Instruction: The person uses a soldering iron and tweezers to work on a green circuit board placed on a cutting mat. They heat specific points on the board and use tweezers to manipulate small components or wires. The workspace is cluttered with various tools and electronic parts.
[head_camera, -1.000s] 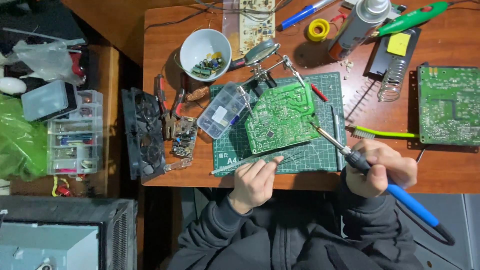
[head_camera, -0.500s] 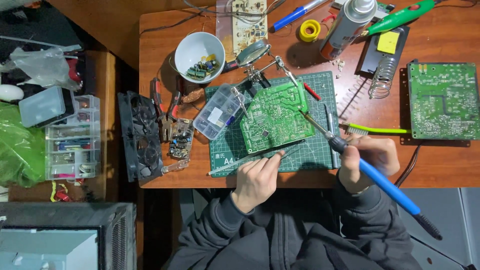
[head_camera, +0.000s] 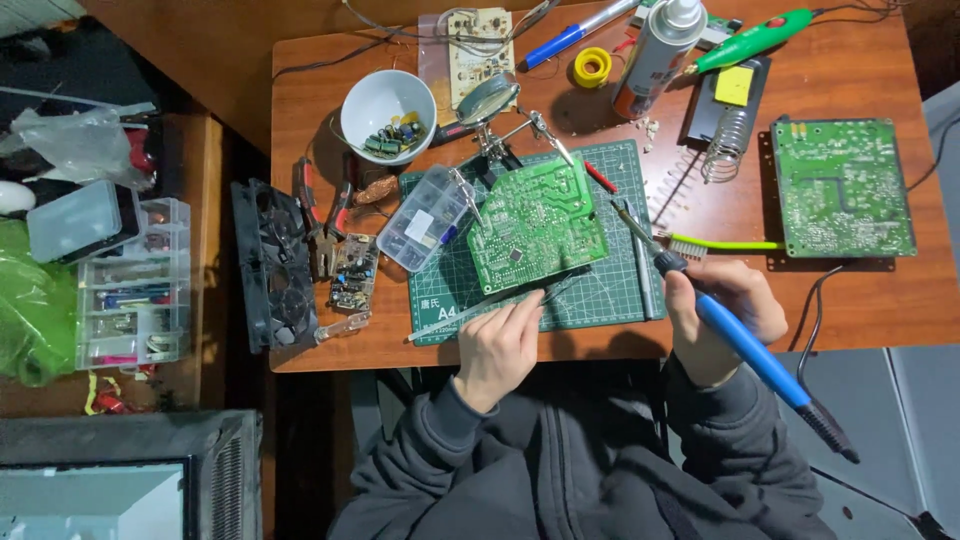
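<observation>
A green circuit board (head_camera: 535, 224) sits tilted in a helping-hands clamp with a magnifier (head_camera: 487, 100), over a green cutting mat (head_camera: 610, 290). My right hand (head_camera: 722, 318) grips a blue-handled soldering iron (head_camera: 745, 345) whose tip points up-left toward the board's right edge. My left hand (head_camera: 497, 345) pinches a thin strand of solder wire (head_camera: 470, 312) that lies along the board's lower edge.
A white bowl of parts (head_camera: 388, 117), a clear parts box (head_camera: 424, 218), a black fan (head_camera: 273, 265), a spray can (head_camera: 655, 55), a soldering stand (head_camera: 722, 125), a second green board (head_camera: 842, 187) and a green brush (head_camera: 715, 244) crowd the wooden desk (head_camera: 850, 300). Plastic drawers (head_camera: 130, 285) stand left.
The view has shifted slightly. My right hand has drawn the soldering iron a little down and right, away from the board. The left hand stays at the board's lower edge.
</observation>
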